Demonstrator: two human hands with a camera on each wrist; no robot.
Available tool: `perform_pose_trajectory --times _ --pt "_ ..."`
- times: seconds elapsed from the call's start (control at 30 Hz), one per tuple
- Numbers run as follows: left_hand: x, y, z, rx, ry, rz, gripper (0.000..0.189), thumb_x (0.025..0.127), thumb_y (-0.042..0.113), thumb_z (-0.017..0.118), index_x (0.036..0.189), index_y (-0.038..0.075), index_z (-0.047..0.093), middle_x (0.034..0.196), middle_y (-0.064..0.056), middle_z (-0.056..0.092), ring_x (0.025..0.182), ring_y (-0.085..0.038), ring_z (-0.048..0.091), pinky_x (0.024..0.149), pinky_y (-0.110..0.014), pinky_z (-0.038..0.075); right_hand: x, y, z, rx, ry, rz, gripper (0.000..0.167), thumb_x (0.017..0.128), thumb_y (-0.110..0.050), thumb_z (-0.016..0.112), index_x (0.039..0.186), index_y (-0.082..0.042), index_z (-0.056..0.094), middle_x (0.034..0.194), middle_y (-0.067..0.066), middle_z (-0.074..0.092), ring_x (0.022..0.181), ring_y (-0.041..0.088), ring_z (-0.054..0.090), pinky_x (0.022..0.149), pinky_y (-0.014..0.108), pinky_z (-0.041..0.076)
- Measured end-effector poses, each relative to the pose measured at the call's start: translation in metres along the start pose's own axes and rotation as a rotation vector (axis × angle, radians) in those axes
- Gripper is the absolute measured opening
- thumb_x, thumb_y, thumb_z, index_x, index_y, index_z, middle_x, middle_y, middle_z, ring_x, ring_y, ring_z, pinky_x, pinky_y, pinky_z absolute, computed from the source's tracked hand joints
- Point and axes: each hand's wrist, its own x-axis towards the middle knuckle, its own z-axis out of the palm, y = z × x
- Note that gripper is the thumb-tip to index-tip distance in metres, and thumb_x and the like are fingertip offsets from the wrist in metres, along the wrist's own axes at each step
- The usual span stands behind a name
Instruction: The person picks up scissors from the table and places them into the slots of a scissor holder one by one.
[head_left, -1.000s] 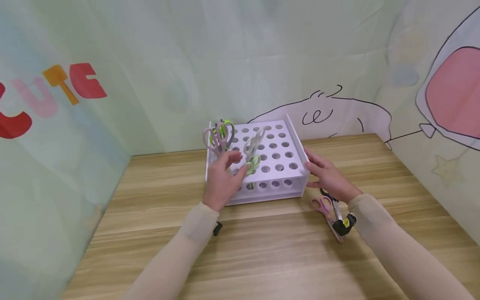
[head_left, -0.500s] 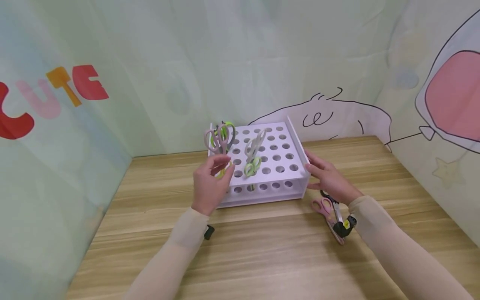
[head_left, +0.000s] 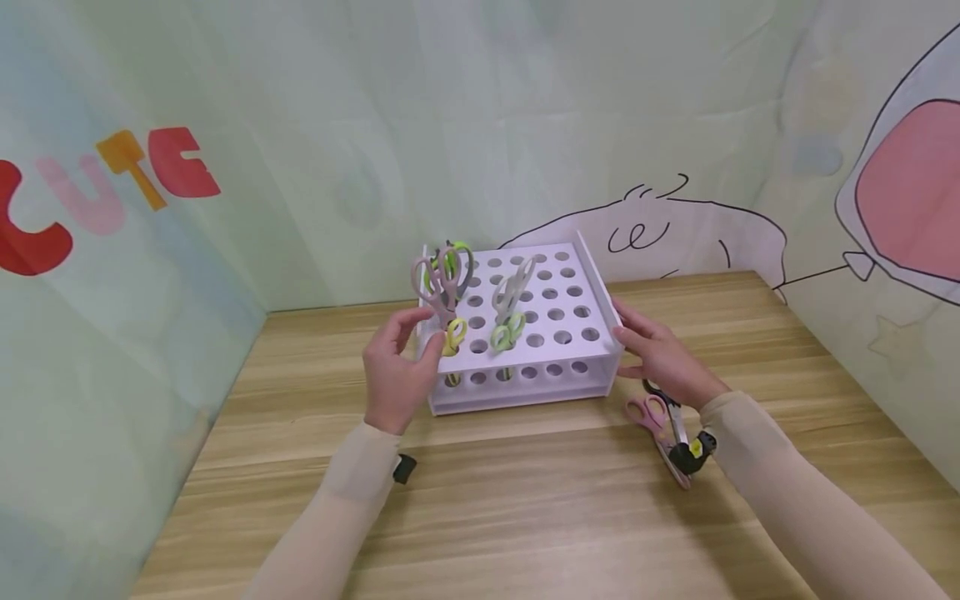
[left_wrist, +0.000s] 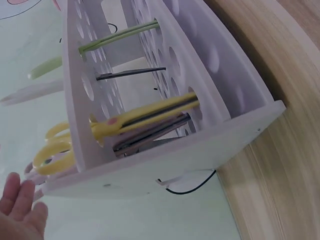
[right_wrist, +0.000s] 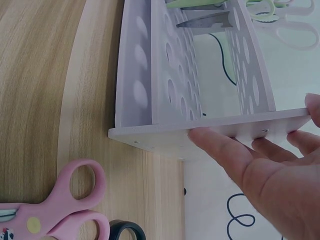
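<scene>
A white rack [head_left: 517,360] with rows of round holes stands on the table. My left hand [head_left: 401,367] is at its left side, fingers loosely bent, with nothing visible in its grasp. Beside these fingers, yellow-handled scissors [head_left: 453,335] stand blade-down in a front left hole. Mauve scissors [head_left: 442,283] and green-and-dark scissors [head_left: 465,262] stand behind them. Light green scissors [head_left: 508,333] and white scissors [head_left: 513,287] fill holes nearer the middle. My right hand [head_left: 663,358] rests on the rack's right panel [right_wrist: 200,131], its fingers extended along the outside and thumb at the upper edge.
Pink scissors [head_left: 654,418] and black-handled scissors [head_left: 675,408] lie on the wooden table [head_left: 525,517] beneath my right wrist. A printed curtain [head_left: 360,167] closes off the back and sides.
My left hand has moved left, off the light green scissors and past the yellow scissors, which now show fully upright in their hole. The right hand stays against the rack.
</scene>
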Motion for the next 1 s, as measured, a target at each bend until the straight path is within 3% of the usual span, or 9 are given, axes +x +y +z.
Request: perform_pose_trajectory --times 0.17,0.47,0.7,1.0 --pt "0.001 -0.006 -0.005 0.092 -0.059 -0.003 0.046 0.080 -0.002 0.075 0.124 -0.003 0.061 0.126 -0.014 0.063 0.124 -0.027 0.054 0.110 -0.044 0.038 -0.001 -0.002 -0.001 -0.001 0.002 -0.002 0.058 0.108 -0.028 0.039 0.160 -0.029 0.012 0.164 0.009 0.012 0.144 0.039 0.025 0.099 0.056 0.046" --pt "-0.004 -0.017 -0.013 0.152 -0.169 -0.225 0.057 0.087 0.008 0.072 0.139 0.002 0.050 0.140 -0.014 0.051 0.131 -0.032 0.044 0.111 -0.052 0.033 -0.001 -0.002 0.002 0.009 -0.003 -0.009 0.058 0.108 -0.025 0.040 0.160 -0.028 0.013 0.165 0.008 0.012 0.144 0.039 0.024 0.101 0.058 0.044" --pt "-0.008 -0.028 -0.017 0.107 -0.259 -0.357 0.066 0.089 0.009 0.069 0.149 0.008 0.041 0.151 -0.012 0.040 0.135 -0.038 0.040 0.109 -0.056 0.037 0.000 0.002 0.004 0.009 -0.001 0.000 0.059 0.108 -0.026 0.040 0.160 -0.027 0.012 0.164 0.010 0.012 0.144 0.040 0.024 0.100 0.058 0.044" --pt "-0.009 -0.035 -0.017 0.032 -0.367 -0.426 0.065 0.092 0.007 0.063 0.152 0.010 0.037 0.158 -0.014 0.029 0.134 -0.044 0.041 0.100 -0.046 0.048 0.000 -0.001 0.001 -0.004 0.006 -0.010 0.059 0.108 -0.028 0.040 0.160 -0.028 0.012 0.164 0.013 0.014 0.144 0.040 0.025 0.099 0.056 0.046"
